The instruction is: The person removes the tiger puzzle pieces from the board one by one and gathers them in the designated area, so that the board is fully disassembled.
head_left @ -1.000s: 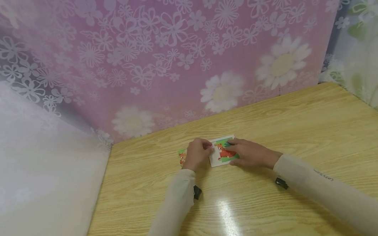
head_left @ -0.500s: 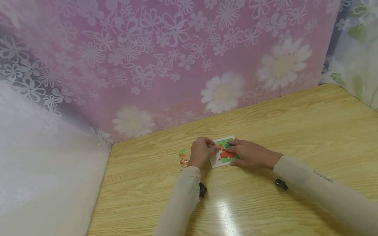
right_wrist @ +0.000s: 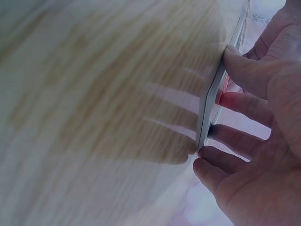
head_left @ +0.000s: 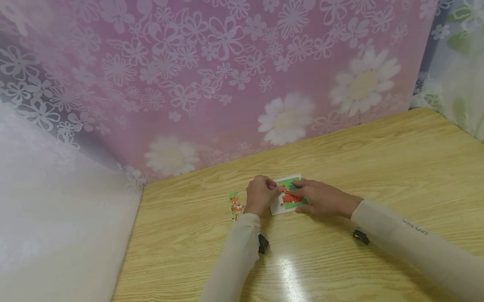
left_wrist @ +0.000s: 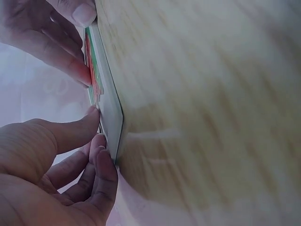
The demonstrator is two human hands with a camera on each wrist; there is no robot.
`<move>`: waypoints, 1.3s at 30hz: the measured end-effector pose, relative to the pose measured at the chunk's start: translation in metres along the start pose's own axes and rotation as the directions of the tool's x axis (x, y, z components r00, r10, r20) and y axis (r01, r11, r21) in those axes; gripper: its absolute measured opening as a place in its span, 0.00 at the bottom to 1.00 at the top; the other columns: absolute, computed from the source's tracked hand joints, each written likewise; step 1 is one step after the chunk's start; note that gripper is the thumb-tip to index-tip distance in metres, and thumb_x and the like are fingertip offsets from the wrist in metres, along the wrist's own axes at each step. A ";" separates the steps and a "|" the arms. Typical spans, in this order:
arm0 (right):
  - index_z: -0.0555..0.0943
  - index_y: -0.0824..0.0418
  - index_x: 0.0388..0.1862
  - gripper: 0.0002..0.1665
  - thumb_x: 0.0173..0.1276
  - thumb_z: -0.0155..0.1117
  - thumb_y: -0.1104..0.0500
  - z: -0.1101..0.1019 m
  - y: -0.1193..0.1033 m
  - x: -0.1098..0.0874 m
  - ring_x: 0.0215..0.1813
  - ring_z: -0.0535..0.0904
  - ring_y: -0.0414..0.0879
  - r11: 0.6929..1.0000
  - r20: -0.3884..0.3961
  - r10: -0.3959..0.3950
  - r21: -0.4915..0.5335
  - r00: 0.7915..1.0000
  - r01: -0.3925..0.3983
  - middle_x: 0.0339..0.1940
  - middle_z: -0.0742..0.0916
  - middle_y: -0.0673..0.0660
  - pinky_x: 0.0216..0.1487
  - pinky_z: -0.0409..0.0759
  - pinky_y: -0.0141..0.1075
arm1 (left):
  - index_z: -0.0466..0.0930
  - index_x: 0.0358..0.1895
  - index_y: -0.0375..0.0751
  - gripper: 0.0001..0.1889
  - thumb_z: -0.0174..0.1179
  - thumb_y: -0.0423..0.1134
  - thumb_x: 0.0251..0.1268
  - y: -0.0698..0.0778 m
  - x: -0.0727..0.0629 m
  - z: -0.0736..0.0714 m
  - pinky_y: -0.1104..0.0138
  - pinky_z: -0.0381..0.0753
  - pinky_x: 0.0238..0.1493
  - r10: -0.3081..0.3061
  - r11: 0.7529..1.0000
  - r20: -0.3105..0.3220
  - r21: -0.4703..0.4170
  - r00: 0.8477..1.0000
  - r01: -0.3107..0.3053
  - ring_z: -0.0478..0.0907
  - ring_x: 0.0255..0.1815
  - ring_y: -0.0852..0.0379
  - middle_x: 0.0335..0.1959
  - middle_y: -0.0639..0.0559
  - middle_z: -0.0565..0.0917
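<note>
A small jigsaw puzzle board [head_left: 277,208] with a white border lies on the wooden table. Its assembled part, an orange tiger on green [head_left: 287,204], fills the right side, while bare white shows at the left. My left hand [head_left: 261,194] is over that bare side, thumb and fingertips pinching a small puzzle piece, mostly hidden, at the picture's left edge. My right hand [head_left: 324,197] spreads its fingers on the board's right part. In the right wrist view its thumb [right_wrist: 249,70] rests at the board's edge, and other fingertips touch the picture and the border.
Loose puzzle pieces [head_left: 236,207] with a tiger face lie together left of my left hand. The wooden table [head_left: 181,245] meets a pink flowered wall covering [head_left: 223,102] close behind the board. A pale surface [head_left: 44,216] lies left of the table.
My left hand has shifted slightly right along the board to the picture's left edge, uncovering more of the loose pieces. The right hand has stayed in place on the board.
</note>
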State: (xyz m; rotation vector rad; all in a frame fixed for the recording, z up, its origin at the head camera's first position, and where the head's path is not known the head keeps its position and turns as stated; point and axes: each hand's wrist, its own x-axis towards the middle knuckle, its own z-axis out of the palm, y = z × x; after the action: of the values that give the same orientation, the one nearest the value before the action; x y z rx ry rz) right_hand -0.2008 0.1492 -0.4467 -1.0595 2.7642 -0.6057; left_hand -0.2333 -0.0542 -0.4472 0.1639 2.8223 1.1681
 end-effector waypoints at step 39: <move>0.75 0.71 0.68 0.32 0.73 0.67 0.54 -0.003 -0.006 -0.002 0.71 0.64 0.77 1.000 0.023 0.007 -0.005 1.000 -0.006 0.71 0.68 0.80 0.64 0.73 0.60 | 0.89 0.36 0.39 0.08 0.75 0.39 0.60 0.005 -0.001 0.000 0.65 0.82 0.37 -0.016 0.999 -0.043 0.042 0.999 0.018 0.81 0.29 0.59 0.29 0.53 0.86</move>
State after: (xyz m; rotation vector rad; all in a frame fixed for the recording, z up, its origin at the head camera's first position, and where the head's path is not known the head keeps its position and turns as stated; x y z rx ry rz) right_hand -0.1966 0.1474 -0.4411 -1.0513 2.7498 -0.5829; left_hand -0.2324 -0.0504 -0.4440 0.1190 2.8811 1.1223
